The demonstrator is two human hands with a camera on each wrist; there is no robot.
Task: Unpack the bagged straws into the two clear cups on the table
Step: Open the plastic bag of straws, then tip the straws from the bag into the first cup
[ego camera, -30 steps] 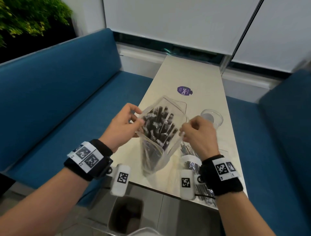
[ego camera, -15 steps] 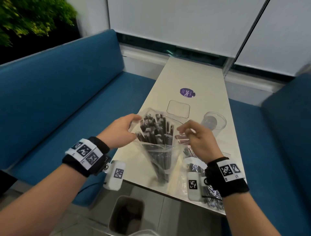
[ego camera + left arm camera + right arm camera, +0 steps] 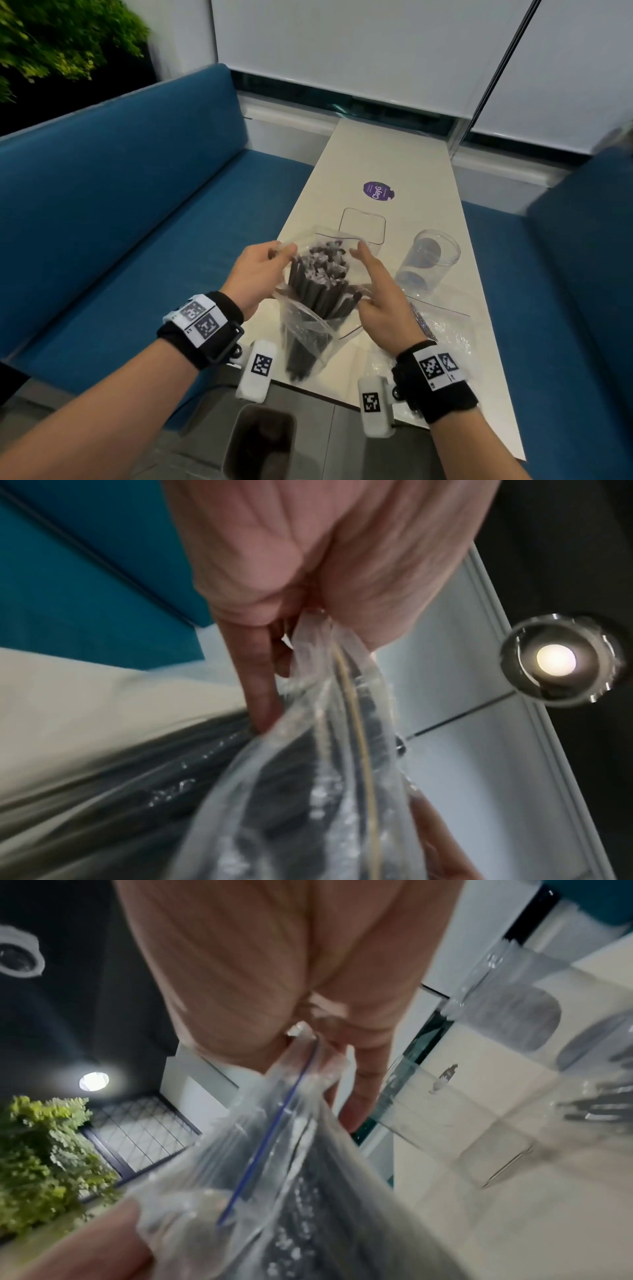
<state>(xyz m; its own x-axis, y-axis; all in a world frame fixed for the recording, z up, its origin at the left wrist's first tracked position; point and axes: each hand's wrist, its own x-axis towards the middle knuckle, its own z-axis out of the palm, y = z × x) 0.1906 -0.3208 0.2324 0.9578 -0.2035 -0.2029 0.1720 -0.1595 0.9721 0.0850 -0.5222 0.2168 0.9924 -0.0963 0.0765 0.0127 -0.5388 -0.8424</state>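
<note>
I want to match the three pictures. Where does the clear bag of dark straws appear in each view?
Head: bag of straws, centre, held between both hands.
Left wrist: bag, lower centre, below the left hand.
Right wrist: bag, lower centre, below the right hand.
Shared landmark: the pale table.

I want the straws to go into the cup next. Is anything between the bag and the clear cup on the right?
Only the right hand itself, which pinches the clear plastic zip bag of dark straws on the side facing the clear plastic cup. The white table between them looks bare.
</note>
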